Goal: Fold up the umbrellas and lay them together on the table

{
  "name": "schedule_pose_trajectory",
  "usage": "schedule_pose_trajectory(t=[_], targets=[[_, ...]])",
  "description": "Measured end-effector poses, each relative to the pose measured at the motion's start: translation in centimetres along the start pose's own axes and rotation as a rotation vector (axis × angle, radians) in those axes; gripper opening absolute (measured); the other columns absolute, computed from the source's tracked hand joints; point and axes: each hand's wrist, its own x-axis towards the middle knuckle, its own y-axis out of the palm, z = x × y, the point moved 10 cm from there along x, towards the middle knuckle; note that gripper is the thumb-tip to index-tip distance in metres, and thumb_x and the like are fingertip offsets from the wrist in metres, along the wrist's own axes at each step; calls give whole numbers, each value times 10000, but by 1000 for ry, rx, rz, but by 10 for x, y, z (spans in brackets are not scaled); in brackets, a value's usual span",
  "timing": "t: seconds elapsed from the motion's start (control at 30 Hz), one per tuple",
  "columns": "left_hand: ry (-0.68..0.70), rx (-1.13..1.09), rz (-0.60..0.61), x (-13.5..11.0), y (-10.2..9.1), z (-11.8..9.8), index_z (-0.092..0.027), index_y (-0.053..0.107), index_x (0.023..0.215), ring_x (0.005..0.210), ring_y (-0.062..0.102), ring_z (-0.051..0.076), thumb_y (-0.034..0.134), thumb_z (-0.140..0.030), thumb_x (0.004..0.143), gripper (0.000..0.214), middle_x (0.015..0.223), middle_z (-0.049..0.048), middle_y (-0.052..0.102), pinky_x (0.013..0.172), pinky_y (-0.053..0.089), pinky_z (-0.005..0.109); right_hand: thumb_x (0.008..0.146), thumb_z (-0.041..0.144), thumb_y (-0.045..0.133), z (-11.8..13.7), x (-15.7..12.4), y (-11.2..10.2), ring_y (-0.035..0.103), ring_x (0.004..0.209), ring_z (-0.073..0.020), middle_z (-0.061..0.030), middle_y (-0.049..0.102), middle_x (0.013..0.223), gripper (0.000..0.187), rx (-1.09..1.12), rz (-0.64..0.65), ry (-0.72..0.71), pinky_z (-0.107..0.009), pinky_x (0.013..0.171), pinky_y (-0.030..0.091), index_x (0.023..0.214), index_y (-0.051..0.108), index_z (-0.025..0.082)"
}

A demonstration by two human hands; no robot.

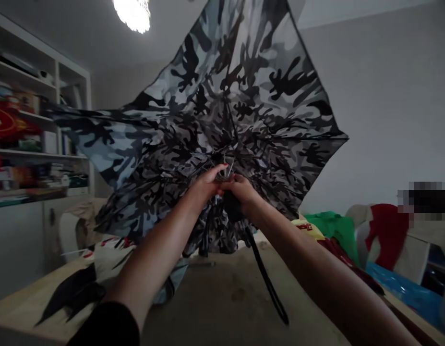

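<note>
A grey, black and white camouflage umbrella (280,91) is spread partway before me, its canopy slack and its underside facing me. My left hand (210,180) grips it at the middle, by the metal ribs and runner, with the thumb pointing up along the shaft. Just to the right, my right hand (240,188) is closed around the umbrella's dark handle (232,206). From that handle a black wrist strap (267,278) dangles over the table. Both hands are close together, and the fingers partly hide the shaft.
Below is a wooden table (222,302). Black cloth (73,293) lies at its left; a green bag (333,230) and blue plastic packaging (405,288) are on the right. Shelves (24,115) full of items stand at left. A lit ceiling lamp (133,14) hangs above.
</note>
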Motion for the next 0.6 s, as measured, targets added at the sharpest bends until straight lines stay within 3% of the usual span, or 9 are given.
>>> schedule_pose_trajectory(t=[0.1,0.23,0.4,0.5,0.6], targets=[[-39,-64,-33,-1,3,-4,-128,613,785,354,511,135,512,-334,943,278,529,34,602,315,356,221,539,8,666,1,-5,-3,551,462,-106,69,568,523,350,-21,-71,0,-203,474,460,796,511,189],[59,-196,-47,11,0,-12,-145,550,725,395,508,62,540,-298,954,276,546,3,569,390,407,140,544,12,637,-3,-9,-7,565,469,-120,80,553,535,421,-52,-129,24,-209,462,452,897,499,195],[158,-261,-74,20,-14,-15,-184,420,642,331,364,12,603,-363,926,383,456,-73,401,343,291,102,570,68,653,-10,-31,7,602,493,-149,86,583,616,601,16,-77,74,-254,481,502,1106,432,226],[180,-287,-64,17,-18,-26,-179,424,682,311,281,-6,579,-367,938,353,467,-90,374,319,232,95,635,170,669,-18,-56,29,586,479,-130,71,600,669,471,-3,55,118,-242,426,485,1051,456,225],[188,-298,-44,14,-16,-38,-180,417,704,306,243,-10,505,-387,972,350,473,-93,361,307,195,89,726,232,572,-26,-73,40,447,369,-82,89,488,542,186,-35,88,127,-182,307,307,865,454,200]])
